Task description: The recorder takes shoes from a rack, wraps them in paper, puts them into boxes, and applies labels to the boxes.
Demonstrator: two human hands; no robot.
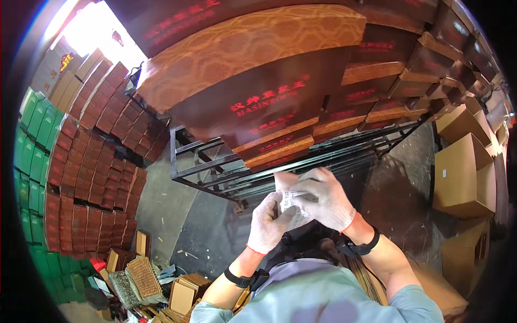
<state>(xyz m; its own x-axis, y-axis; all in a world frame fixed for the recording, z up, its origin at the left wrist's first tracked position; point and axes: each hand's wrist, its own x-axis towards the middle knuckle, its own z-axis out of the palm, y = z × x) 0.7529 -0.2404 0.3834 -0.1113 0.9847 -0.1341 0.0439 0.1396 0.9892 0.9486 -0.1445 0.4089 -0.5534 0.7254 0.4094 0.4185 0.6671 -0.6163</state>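
White knitted gloves (335, 209) with orange-red hems (257, 250) cover left hand (267, 223) and right hand (325, 195); behind the grip, black wrist straps (371, 246) with dark modules (260, 279); farther back, a pale-blue short-sleeved shirt (307, 293).

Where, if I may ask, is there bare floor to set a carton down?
Mostly bare floor lies between the red-brown box stack and the black metal rack; another patch lies between the rack and tan cardboard boxes. Lower left is crowded with a heap of boxes and scraps.
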